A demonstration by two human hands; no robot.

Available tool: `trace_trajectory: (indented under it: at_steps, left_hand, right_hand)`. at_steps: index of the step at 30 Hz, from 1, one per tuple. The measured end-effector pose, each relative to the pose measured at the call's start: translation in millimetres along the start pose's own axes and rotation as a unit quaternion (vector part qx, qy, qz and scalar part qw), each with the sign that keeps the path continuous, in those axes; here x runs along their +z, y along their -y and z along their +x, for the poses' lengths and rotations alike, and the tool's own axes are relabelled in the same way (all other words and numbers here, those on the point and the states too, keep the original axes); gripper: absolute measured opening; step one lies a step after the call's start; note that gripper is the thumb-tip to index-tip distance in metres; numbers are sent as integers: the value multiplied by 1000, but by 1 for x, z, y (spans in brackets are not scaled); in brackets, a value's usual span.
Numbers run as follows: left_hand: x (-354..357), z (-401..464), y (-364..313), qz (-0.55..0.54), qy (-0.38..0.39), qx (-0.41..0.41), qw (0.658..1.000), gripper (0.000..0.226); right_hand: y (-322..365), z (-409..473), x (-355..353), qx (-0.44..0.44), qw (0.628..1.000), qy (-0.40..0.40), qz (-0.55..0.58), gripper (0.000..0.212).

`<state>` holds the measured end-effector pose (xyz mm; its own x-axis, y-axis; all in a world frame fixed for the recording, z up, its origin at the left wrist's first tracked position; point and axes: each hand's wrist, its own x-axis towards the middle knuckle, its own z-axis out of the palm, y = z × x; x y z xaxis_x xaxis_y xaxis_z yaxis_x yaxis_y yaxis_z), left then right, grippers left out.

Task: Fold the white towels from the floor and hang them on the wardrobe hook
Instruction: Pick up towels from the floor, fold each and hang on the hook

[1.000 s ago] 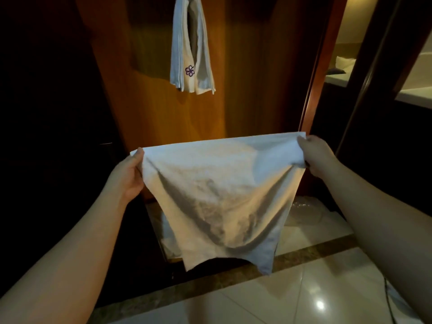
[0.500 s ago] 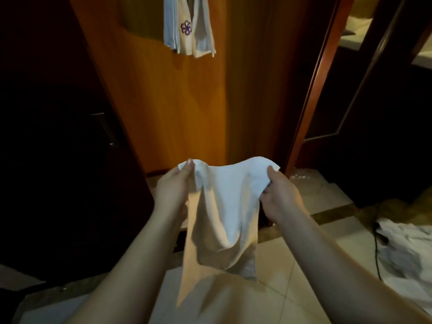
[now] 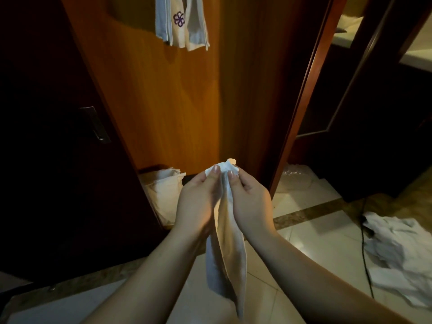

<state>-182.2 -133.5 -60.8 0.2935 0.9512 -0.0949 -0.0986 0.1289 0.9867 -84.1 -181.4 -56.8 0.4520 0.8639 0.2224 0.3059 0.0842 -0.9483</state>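
A white towel (image 3: 230, 251) hangs folded in half between my hands, its two top corners pinched together. My left hand (image 3: 198, 199) and my right hand (image 3: 250, 202) meet at those corners, thumbs up, in front of the wooden wardrobe door (image 3: 175, 101). Folded white towels with a purple flower mark (image 3: 182, 24) hang high on that door; the hook itself is out of view. A heap of crumpled white towels (image 3: 397, 256) lies on the tiled floor at the right.
A pale cloth bag (image 3: 163, 192) sits on the wardrobe floor behind the door. A dark door with a metal handle (image 3: 94, 123) stands at the left. A black cable (image 3: 364, 249) runs across the tiles beside the heap. Crumpled clear plastic (image 3: 297, 174) lies by the door frame.
My hands have come together from wide apart, folding the spread towel in half lengthwise. The view has tilted down, bringing the floor heap into sight.
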Motion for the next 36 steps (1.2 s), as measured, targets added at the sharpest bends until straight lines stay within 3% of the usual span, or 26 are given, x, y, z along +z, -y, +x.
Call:
trace_trajectory:
  at_steps: [8, 16, 21, 27, 32, 34, 36]
  left_hand:
    - [2, 8, -12, -91, -2, -21, 996, 26]
    - [12, -6, -16, 18, 47, 30, 998, 28]
    - [5, -10, -24, -6, 68, -14, 998, 68]
    - [0, -6, -30, 49, 92, -29, 994, 77]
    - [-2, -5, -36, 97, 78, -25, 992, 83]
    - [-7, -1, -36, 97, 60, 12, 993, 75]
    - [-15, 8, -33, 127, 3, 84, 988, 45]
  right_hand:
    - [3, 9, -11, -20, 999, -34, 10, 28]
    - [-4, 7, -3, -32, 999, 8, -5, 27]
    - [-6, 4, -8, -53, 998, 28, -16, 29]
    - [-12, 5, -5, -85, 995, 43, -32, 45]
    - [-16, 13, -10, -85, 996, 17, -30, 32]
    - [-13, 20, -16, -75, 997, 25, -24, 29]
    - [-11, 29, -24, -68, 997, 41, -14, 23]
